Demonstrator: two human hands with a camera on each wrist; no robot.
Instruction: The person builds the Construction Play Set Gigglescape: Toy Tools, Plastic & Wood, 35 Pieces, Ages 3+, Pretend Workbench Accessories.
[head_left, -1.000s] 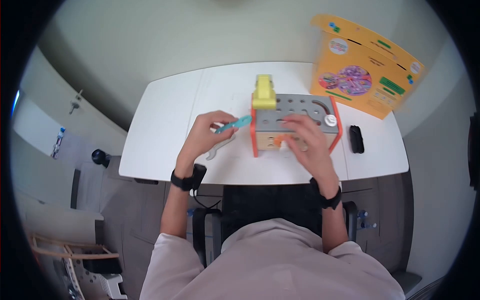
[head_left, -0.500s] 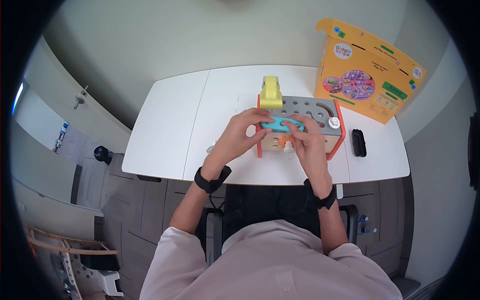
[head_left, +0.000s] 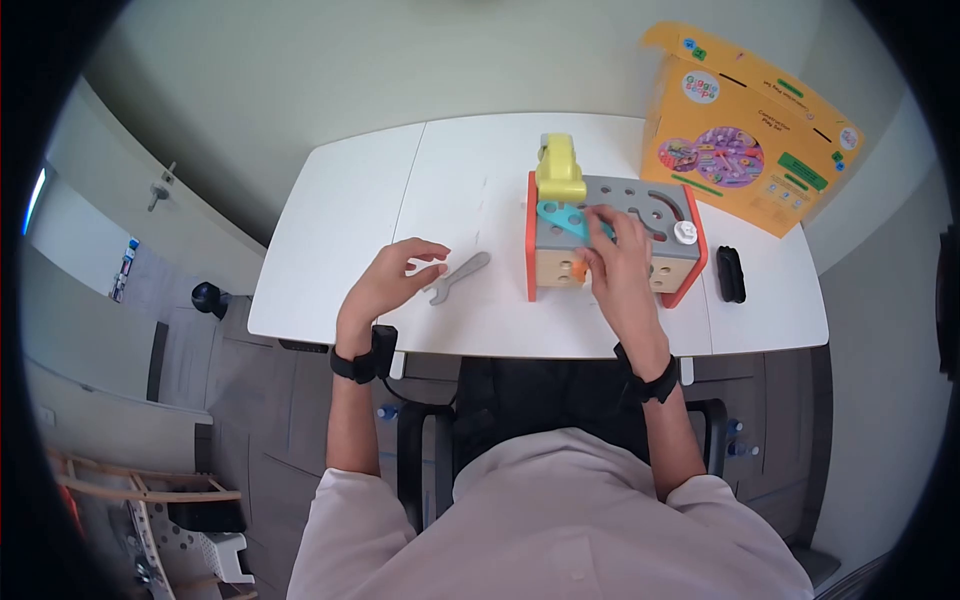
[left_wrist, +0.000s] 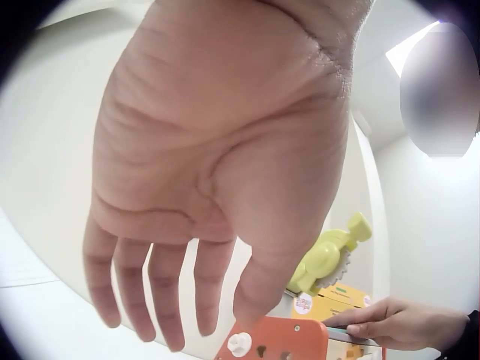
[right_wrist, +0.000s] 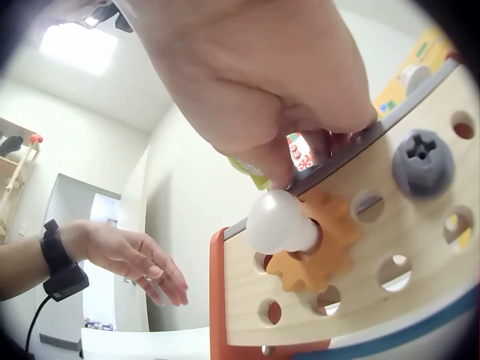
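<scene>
A teal strip with holes (head_left: pixel 564 218) lies over the grey top of the toy workbench (head_left: pixel 602 190), and the right hand (head_left: pixel 624 265) has its fingers on the strip's right end. The left hand (head_left: pixel 388 285) hovers over the table with nothing in it, fingers spread in the left wrist view (left_wrist: pixel 217 165). Beside it lies a grey wrench (head_left: pixel 462 276). On the bench's front are an orange gear (right_wrist: pixel 319 240) with a white knob (right_wrist: pixel 279 223) through it and a grey bolt head (right_wrist: pixel 422 164). A yellow-green piece (head_left: pixel 559 168) stands at the bench's left end.
A yellow box (head_left: pixel 745 140) stands at the table's back right. A black object (head_left: pixel 731 275) lies right of the bench, and a white knob (head_left: pixel 685 232) sits on its top right. The white table's (head_left: pixel 330 230) front edge runs near the forearms.
The left hand came in to the bench with the teal strip, then let go and moved back left. The strip now lies on the bench top under the right hand.
</scene>
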